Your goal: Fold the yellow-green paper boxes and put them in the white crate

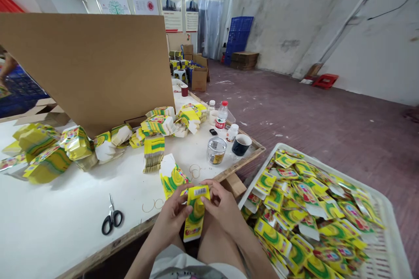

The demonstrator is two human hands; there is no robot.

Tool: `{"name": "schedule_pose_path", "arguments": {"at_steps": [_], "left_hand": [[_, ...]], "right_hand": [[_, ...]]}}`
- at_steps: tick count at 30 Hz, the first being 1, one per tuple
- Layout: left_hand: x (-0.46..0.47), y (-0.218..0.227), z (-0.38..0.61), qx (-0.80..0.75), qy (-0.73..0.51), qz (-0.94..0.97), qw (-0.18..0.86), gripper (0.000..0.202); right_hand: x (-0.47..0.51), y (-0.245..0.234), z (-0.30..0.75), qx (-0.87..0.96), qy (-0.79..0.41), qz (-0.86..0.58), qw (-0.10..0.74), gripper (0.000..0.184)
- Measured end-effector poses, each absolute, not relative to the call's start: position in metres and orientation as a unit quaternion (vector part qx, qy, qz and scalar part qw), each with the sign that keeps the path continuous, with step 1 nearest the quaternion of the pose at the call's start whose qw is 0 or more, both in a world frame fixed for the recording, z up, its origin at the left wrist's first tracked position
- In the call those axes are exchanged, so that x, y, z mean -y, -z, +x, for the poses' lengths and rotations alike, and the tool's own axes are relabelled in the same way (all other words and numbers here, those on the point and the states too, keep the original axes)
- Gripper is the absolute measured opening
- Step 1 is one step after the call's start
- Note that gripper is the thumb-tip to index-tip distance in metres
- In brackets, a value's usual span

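Both hands meet over the person's lap, just off the near edge of the counter [59,218]. The left hand [172,217] has its fingers [182,196] closed on the left edge of a folded carton [195,211], yellow and green, with a barcode at its top end. The right hand [225,209] pinches the top right corner, fingers [209,188] curled tight on the card. The carton stands roughly upright between the two grips, its lower end hanging free.

From the hands:
- 12 o'clock, just beyond the fingertips: another printed carton [173,178] with a white flap raised, on the counter edge.
- 12 o'clock, a little further: loose rubber bands [195,171].
- 11 o'clock: a squared stack of flat cartons [153,154].
- 1 o'clock: a glass jar [216,150], a dark mug [241,144] beside it, and a water bottle [222,115] with a red cap behind.
- 9 o'clock: black-handled scissors [111,220], blades closed, lying flat.
- 10 o'clock, far: loose heaps of cartons [49,152] below a large cardboard sheet [88,65] standing on edge.
- 3 to 4 o'clock, off the counter: a white plastic crate [393,235] piled with the same yellow-green cartons, lying at all angles.
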State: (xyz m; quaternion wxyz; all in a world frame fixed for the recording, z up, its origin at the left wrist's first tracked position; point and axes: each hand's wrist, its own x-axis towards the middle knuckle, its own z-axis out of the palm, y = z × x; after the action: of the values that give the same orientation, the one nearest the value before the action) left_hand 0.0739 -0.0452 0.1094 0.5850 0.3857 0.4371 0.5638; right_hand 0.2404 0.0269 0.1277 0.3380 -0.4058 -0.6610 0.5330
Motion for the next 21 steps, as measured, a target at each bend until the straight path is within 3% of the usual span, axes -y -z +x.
{"name": "schedule_pose_path", "arguments": {"at_steps": [6, 13, 17, 21], "left_hand": [[0.045, -0.113, 0.072, -0.427, -0.57, 0.368, 0.598, 0.047], [0.044, -0.12, 0.083, -0.4, -0.583, 0.336, 0.622, 0.049], [0.041, -0.121, 0.094, -0.4, -0.582, 0.349, 0.616, 0.048], [0.04, -0.107, 0.085, -0.477, -0.565, 0.401, 0.54, 0.044]], "right_hand": [[-0.021, -0.128, 0.234, 0.695, -0.474, -0.419, 0.342, 0.028], [-0.026, -0.122, 0.237, 0.638, -0.51, -0.399, 0.416, 0.028], [-0.028, -0.12, 0.241, 0.599, -0.567, -0.387, 0.412, 0.029], [-0.036, -0.127, 0.289, 0.686, -0.437, -0.459, 0.358, 0.023]]}}
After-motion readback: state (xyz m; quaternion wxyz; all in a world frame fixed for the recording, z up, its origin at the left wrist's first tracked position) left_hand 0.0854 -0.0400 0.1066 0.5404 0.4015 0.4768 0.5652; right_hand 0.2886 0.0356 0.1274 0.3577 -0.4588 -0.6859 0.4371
